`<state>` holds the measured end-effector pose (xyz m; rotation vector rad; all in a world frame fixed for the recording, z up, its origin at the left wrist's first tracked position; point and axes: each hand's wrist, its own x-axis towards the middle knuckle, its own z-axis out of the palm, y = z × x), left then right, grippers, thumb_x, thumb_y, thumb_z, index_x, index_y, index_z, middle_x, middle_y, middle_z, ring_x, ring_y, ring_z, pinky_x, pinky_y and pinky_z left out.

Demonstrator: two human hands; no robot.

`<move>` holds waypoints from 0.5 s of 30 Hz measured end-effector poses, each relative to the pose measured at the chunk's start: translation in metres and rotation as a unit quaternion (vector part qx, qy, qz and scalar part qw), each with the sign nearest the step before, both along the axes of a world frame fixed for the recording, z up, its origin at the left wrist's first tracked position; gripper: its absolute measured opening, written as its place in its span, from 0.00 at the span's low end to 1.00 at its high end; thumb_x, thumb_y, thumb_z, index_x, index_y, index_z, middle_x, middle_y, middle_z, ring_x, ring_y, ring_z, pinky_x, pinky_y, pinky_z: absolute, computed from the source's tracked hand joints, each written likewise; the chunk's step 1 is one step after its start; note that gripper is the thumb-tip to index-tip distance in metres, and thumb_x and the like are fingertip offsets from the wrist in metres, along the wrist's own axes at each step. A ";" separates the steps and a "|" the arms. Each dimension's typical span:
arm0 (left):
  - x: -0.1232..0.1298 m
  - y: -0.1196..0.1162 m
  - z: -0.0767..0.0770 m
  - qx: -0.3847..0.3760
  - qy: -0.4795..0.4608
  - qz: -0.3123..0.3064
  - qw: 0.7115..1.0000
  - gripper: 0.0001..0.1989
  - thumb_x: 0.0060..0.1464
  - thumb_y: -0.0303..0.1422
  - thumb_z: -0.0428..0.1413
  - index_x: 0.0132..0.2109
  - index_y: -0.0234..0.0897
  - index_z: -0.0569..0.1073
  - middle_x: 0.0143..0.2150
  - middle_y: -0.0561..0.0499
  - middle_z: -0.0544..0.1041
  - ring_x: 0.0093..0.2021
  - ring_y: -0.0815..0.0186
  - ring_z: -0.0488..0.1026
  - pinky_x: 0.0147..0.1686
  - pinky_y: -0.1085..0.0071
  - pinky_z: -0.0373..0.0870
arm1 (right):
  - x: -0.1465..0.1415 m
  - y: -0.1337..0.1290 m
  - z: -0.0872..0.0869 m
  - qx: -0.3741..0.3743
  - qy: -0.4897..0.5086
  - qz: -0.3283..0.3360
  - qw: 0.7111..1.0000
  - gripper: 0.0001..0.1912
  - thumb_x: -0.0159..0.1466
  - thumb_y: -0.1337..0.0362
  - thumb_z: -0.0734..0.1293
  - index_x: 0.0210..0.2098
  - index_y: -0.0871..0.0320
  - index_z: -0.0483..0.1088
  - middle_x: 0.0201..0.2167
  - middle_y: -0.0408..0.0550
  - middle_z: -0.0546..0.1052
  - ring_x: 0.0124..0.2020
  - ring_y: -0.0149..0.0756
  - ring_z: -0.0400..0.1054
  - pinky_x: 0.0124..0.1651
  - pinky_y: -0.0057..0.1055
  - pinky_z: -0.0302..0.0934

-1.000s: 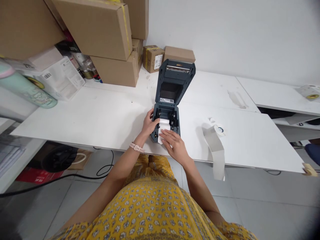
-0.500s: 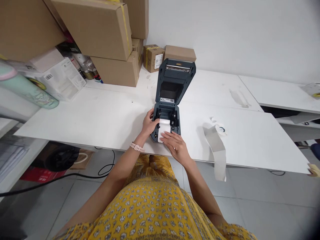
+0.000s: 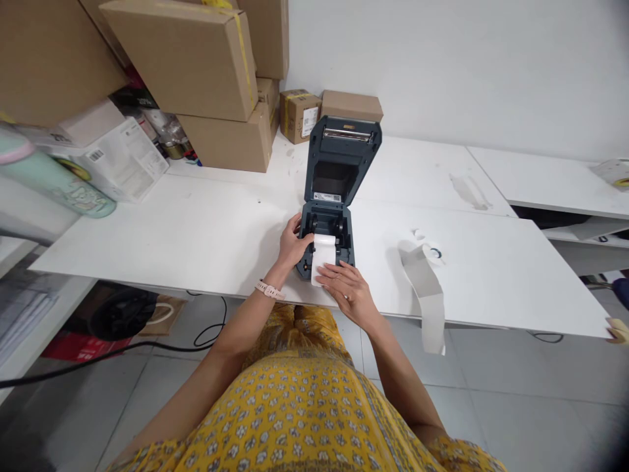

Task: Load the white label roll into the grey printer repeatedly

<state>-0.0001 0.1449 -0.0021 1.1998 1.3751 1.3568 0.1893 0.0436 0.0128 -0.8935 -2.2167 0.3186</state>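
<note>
A dark label printer (image 3: 350, 244) stands on the white table with its lid (image 3: 361, 157) raised. Inside lies a small white paper roll (image 3: 324, 240), its strip (image 3: 322, 257) running toward me over the front edge. My left hand (image 3: 293, 242) grips the printer's left wall, its thumb reaching inside beside the roll and the other fingers outside. Across the strip near the front rest the stretched fingers of my right hand (image 3: 346, 288); its thumb is mostly hidden. To the right, a loose curled paper strip (image 3: 425, 282) hangs over the table edge by a small roll core (image 3: 436, 253).
Cardboard boxes (image 3: 221, 137) are stacked at the back left, and smaller boxes (image 3: 301, 118) stand behind the printer. A mint bottle (image 3: 54, 174) and a white carton (image 3: 125, 157) are at far left. Crumpled clear plastic (image 3: 470, 192) lies back right. A black cable (image 3: 162, 347) runs below the table.
The strip's front end reaches slightly farther toward me, with my right hand still on it. My left hand stays at the printer's left wall. The whole view has shifted a little.
</note>
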 end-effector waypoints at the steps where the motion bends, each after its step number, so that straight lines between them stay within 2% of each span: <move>1: 0.000 0.000 0.000 0.004 0.004 -0.003 1.000 0.35 0.46 0.28 0.60 0.64 0.36 0.67 0.63 0.41 0.73 0.60 0.56 0.73 0.62 0.58 0.68 | 0.000 -0.001 0.001 0.000 -0.005 0.000 1.000 0.14 0.72 0.65 0.63 0.53 0.47 0.76 0.55 0.44 0.80 0.61 0.40 0.72 0.65 0.50 0.63; 4: -0.001 0.000 0.003 0.004 0.043 -0.015 0.999 0.35 0.48 0.29 0.59 0.65 0.35 0.65 0.64 0.40 0.72 0.62 0.55 0.71 0.63 0.58 0.67 | 0.002 -0.003 0.007 -0.021 -0.038 0.008 0.999 0.12 0.71 0.60 0.65 0.52 0.48 0.77 0.59 0.45 0.77 0.63 0.44 0.69 0.67 0.53 0.60; 8: 0.001 -0.011 0.013 -0.023 0.132 -0.032 0.990 0.37 0.53 0.35 0.59 0.69 0.37 0.60 0.68 0.39 0.68 0.66 0.50 0.68 0.66 0.53 0.62 | 0.004 0.000 0.016 -0.076 -0.079 0.029 0.994 0.17 0.68 0.53 0.68 0.54 0.48 0.75 0.63 0.45 0.74 0.66 0.48 0.66 0.68 0.57 0.57; 12: 0.004 -0.026 0.019 -0.035 0.176 -0.059 0.982 0.46 0.51 0.42 0.63 0.72 0.38 0.54 0.73 0.38 0.59 0.72 0.45 0.57 0.69 0.48 0.54 | 0.004 -0.001 0.020 -0.102 -0.076 0.037 0.991 0.17 0.68 0.52 0.68 0.54 0.49 0.76 0.63 0.46 0.73 0.67 0.49 0.65 0.69 0.60 0.56; 15: 0.003 -0.029 0.012 -0.019 0.163 -0.082 0.983 0.51 0.47 0.43 0.66 0.72 0.40 0.52 0.75 0.38 0.55 0.74 0.44 0.52 0.71 0.47 0.51 | 0.009 -0.002 0.028 -0.124 -0.043 0.054 0.990 0.16 0.68 0.53 0.69 0.53 0.47 0.76 0.62 0.47 0.75 0.65 0.48 0.67 0.68 0.59 0.59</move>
